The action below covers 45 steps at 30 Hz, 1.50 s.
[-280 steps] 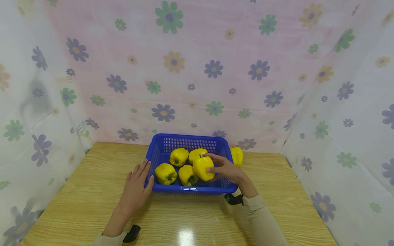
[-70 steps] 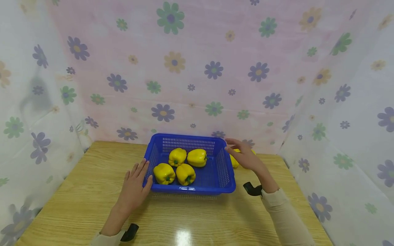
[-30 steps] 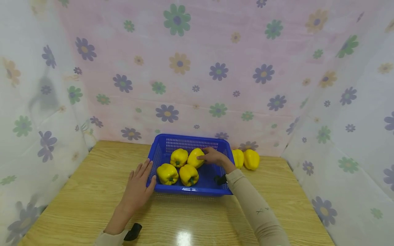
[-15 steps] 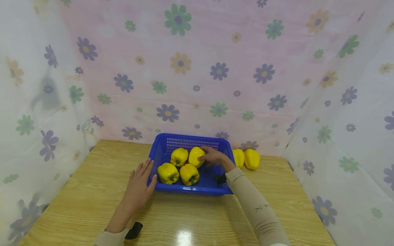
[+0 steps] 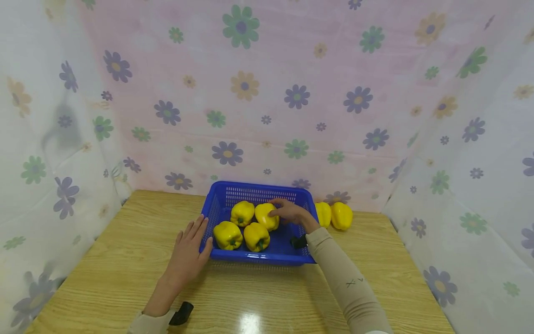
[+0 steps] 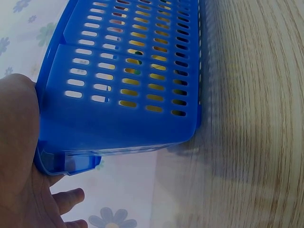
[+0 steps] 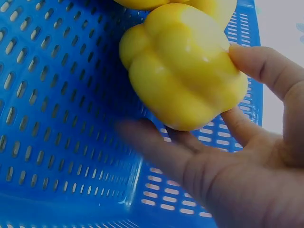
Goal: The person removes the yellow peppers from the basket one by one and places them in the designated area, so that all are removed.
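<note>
A blue perforated plastic basket [image 5: 217,256] stands on the table with several yellow bell peppers inside. My right hand [image 5: 289,213] reaches in over the right side and holds the back right bell pepper [image 5: 265,218]. In the right wrist view, thumb and fingers sit around that pepper, some fingers spread beneath it. My left hand [image 5: 187,253] lies with extended fingers against the basket's left rim; the left wrist view shows it at the rim too. The other peppers in the basket are a back left one [image 5: 242,213] and two front ones.
Two more yellow bell peppers [image 5: 341,216] stand on the wooden table [image 5: 137,241] right of the basket, one partly hidden by its rim. Flower-patterned cloth [image 5: 267,93] hangs close behind the basket and along both sides.
The fifth pepper from the basket now stands outside at right. My right hand has come back inside to the back right pepper, which has turned and just dropped slightly. My left hand stays put.
</note>
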Available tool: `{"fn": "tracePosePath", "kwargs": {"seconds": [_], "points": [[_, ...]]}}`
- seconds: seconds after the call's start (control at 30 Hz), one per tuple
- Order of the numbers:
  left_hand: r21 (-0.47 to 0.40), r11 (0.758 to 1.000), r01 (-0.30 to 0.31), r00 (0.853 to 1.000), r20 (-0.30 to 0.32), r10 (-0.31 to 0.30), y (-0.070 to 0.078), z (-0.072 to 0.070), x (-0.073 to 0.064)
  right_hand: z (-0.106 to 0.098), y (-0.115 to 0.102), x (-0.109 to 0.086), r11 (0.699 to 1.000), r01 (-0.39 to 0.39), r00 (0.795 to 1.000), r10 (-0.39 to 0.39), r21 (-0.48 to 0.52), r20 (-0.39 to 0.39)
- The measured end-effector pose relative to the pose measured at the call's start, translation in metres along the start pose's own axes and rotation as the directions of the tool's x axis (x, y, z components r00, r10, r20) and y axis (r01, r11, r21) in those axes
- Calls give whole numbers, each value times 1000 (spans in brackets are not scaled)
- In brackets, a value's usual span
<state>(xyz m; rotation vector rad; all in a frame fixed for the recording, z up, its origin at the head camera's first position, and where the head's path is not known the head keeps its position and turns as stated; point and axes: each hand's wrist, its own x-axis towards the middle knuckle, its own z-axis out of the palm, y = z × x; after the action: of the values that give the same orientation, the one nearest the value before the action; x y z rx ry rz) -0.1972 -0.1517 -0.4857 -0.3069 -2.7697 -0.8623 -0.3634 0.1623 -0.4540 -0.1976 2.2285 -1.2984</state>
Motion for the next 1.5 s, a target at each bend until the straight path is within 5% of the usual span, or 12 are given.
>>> {"fn": "tracePosePath", "kwargs": {"seconds": [0.43, 1.5], "points": [[1, 1000, -4, 1000, -11, 4, -1, -1, -3, 2, 0, 1, 995, 12, 984, -29, 97, 177], [24, 1000, -4, 1000, -24, 5, 1, 2, 0, -3, -3, -5, 1000, 20, 996, -21, 17, 92]]}}
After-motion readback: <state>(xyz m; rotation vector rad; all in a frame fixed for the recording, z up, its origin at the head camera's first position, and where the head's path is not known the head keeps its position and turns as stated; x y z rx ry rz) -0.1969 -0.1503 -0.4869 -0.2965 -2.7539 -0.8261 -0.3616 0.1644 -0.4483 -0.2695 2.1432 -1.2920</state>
